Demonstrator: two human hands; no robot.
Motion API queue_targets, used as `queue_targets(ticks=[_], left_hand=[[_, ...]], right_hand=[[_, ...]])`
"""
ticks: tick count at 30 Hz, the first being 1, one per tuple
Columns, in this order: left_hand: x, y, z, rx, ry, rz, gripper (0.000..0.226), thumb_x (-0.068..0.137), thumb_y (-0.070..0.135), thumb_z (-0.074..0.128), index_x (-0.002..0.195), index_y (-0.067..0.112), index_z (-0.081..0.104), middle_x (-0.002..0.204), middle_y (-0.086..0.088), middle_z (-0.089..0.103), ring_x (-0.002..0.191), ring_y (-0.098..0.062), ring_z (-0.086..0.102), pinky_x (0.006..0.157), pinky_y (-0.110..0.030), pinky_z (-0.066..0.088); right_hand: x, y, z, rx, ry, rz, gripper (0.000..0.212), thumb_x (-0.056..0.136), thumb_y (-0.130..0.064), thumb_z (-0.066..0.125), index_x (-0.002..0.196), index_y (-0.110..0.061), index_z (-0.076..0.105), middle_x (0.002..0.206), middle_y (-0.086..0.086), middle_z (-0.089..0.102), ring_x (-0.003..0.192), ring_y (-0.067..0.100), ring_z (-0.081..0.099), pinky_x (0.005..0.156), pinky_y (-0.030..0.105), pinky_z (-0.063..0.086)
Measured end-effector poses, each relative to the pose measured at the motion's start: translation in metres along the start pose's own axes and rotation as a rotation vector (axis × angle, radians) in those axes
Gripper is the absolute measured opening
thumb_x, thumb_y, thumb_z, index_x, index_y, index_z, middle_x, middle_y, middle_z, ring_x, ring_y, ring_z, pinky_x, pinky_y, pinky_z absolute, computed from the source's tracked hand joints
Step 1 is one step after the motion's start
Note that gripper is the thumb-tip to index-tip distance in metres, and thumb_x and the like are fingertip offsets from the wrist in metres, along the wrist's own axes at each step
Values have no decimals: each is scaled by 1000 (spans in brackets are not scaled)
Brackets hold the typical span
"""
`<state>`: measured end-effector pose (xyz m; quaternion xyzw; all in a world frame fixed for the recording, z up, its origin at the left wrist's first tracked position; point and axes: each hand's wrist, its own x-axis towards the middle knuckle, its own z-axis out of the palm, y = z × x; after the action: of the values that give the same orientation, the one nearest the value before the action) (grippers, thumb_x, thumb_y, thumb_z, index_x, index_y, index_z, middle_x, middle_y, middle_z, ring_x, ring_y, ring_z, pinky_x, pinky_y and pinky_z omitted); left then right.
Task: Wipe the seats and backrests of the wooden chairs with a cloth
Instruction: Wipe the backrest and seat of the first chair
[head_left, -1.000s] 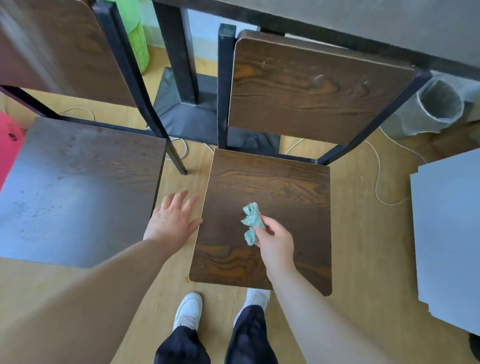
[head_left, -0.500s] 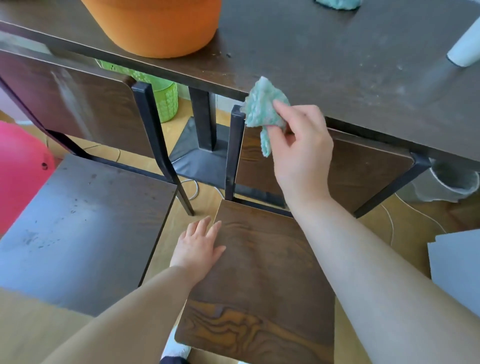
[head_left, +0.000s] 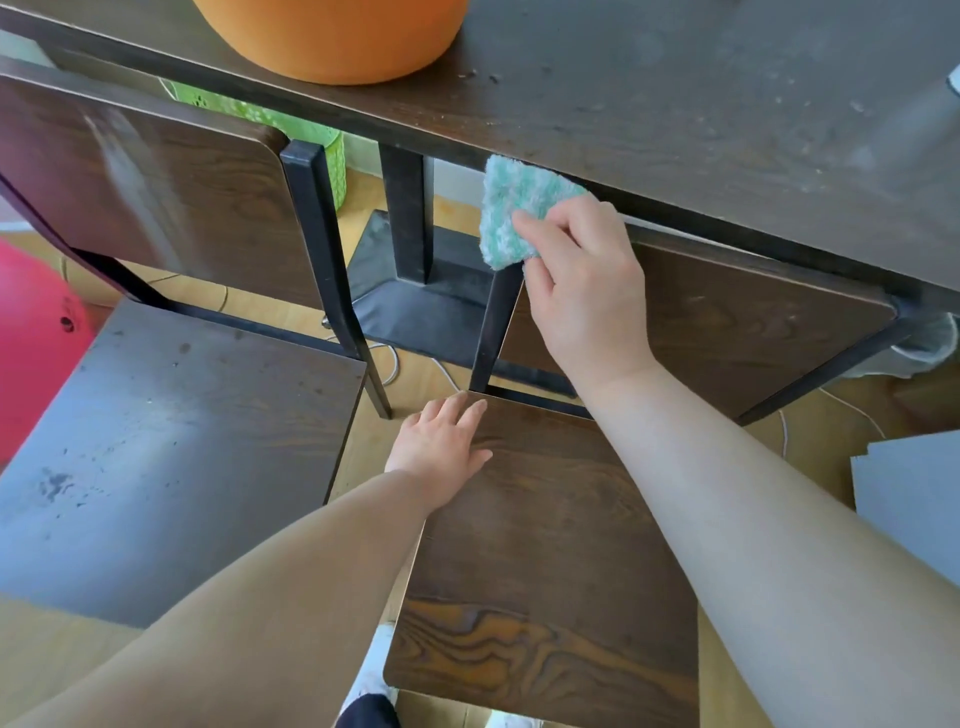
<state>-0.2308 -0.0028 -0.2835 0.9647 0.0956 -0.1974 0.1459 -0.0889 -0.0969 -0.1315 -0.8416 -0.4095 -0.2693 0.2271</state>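
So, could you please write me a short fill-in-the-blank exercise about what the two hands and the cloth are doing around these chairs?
1. The cloth is held in the ____ hand.
2. The left hand rests flat on the chair's ____, at its back corner.
3. The cloth sits at the top of the black post beside the backrest, just under the edge of the ____.
4. The big pot on the table is ____ in colour.

Missing words: right; seat; table; orange
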Motion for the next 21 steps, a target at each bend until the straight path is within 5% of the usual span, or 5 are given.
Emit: queue_targets(ticks=[5,10,21], left_hand=[[12,-10,13,19,-98,16,70,101,53,41,159,28,10,165,-1,14,148,-27,22,117,-44,26],[18,-12,35,26,-159,29,71,100,54,43,158,30,10,166,0,11,150,-25,19,118,-43,24],[17,-23,65,138,-110,77,75,101,50,45,159,22,8,167,2,-1,153,-20,3,122,-49,7]], right_hand=[[-17,-5,18,-9,6,33,22,95,-7,56,110,-2,71,91,14,62,87,28,58,80,32,53],[-64,-10,46,-1,-226,82,32,95,-19,50,116,-4,69,99,11,62,96,25,57,82,32,55],[-131,-15,106,-40,-353,155,32,83,-5,72,115,-6,69,96,9,62,93,28,57,72,40,59]])
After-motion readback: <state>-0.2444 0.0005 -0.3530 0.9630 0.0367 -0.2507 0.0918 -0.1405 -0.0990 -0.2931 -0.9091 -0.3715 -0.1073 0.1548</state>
